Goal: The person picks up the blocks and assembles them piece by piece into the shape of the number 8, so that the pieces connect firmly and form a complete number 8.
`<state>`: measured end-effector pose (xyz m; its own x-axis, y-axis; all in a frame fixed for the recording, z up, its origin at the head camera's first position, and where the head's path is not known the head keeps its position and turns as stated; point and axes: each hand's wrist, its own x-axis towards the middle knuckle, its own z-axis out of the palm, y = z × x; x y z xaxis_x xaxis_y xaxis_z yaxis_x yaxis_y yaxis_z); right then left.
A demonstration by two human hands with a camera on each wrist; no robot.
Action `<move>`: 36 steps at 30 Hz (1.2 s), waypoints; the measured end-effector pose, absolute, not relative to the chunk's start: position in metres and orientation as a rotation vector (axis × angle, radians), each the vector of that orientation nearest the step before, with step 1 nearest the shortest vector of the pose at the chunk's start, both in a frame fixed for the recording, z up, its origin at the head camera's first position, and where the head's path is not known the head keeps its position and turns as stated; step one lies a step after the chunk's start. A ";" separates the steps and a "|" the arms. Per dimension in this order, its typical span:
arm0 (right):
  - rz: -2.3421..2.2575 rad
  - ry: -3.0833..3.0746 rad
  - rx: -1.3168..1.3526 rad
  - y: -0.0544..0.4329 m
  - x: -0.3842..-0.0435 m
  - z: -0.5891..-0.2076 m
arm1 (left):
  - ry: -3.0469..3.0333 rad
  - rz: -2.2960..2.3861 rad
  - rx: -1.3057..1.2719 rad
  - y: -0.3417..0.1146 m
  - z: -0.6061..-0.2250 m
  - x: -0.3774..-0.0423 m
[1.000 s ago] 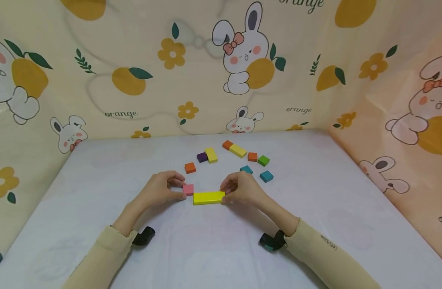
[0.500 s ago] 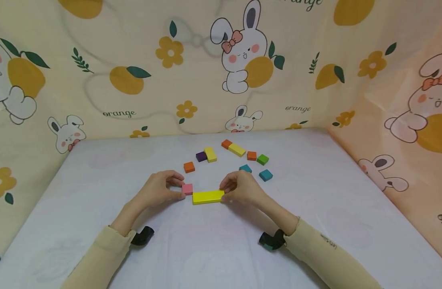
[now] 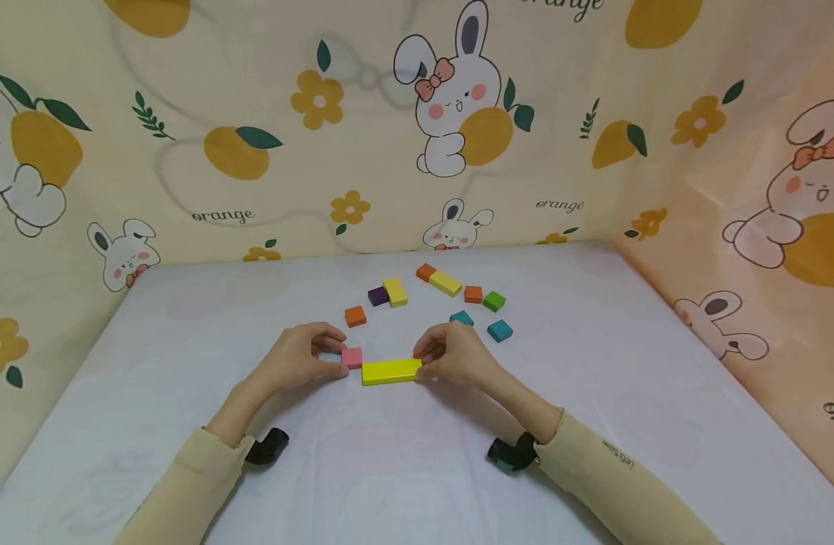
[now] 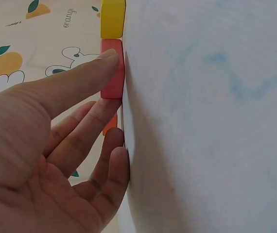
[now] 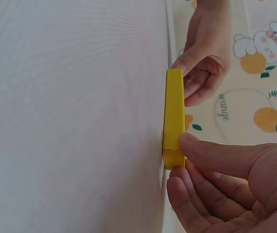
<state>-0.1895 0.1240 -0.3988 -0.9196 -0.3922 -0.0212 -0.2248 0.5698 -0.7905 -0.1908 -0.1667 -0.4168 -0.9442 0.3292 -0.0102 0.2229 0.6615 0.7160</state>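
A small pink block (image 3: 352,357) lies on the white table, pinched between the thumb and fingers of my left hand (image 3: 304,353). Just right of it is a long yellow block (image 3: 391,372), set slightly nearer to me. My right hand (image 3: 459,356) holds that block's right end with thumb and fingers. In the left wrist view the thumb presses the near face of the pink block (image 4: 112,70), with the yellow block (image 4: 112,19) close beyond it. From the right wrist, the yellow block (image 5: 174,114) appears lying flat, hiding the pink one.
Behind the hands lie an orange block (image 3: 355,316), a purple block (image 3: 378,296) against a pale yellow one (image 3: 395,292), and another orange-and-yellow pair (image 3: 446,283). Farther right are an orange block (image 3: 474,294), a green block (image 3: 494,300) and two blue blocks (image 3: 500,331).
Both hands keep their hold on the pink and yellow blocks, which stay put on the table. The whole head view has shifted slightly.
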 end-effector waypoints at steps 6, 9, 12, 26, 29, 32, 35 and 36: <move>-1.270 2.613 -0.520 0.124 -0.190 -0.399 | 2.731 1.153 0.454 -0.166 -0.416 -0.191; -1.268 2.610 -0.520 0.124 -0.189 -0.398 | 2.730 1.152 0.459 -0.167 -0.415 -0.191; -1.266 2.605 -0.518 0.124 -0.189 -0.397 | 2.731 1.146 0.470 -0.167 -0.416 -0.192; -1.259 2.599 -0.485 0.124 -0.189 -0.399 | 2.689 1.132 0.475 -0.169 -0.413 -0.192; -1.262 2.589 -0.486 0.125 -0.189 -0.399 | 2.662 1.136 0.499 -0.174 -0.409 -0.192; -1.268 2.576 -0.491 0.125 -0.189 -0.399 | 2.656 1.149 0.528 -0.181 -0.404 -0.192; -1.277 2.571 -0.482 0.125 -0.189 -0.399 | 2.660 1.183 0.545 -0.185 -0.400 -0.194; -1.277 2.572 -0.478 0.126 -0.188 -0.399 | 2.663 1.196 0.551 -0.186 -0.399 -0.195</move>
<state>-0.1884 0.1255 -0.3990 -0.9205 -0.3862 -0.0595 -0.1860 0.5669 -0.8025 -0.1947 -0.1856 -0.3990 -0.9171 0.3987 -0.0039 0.2619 0.6097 0.7481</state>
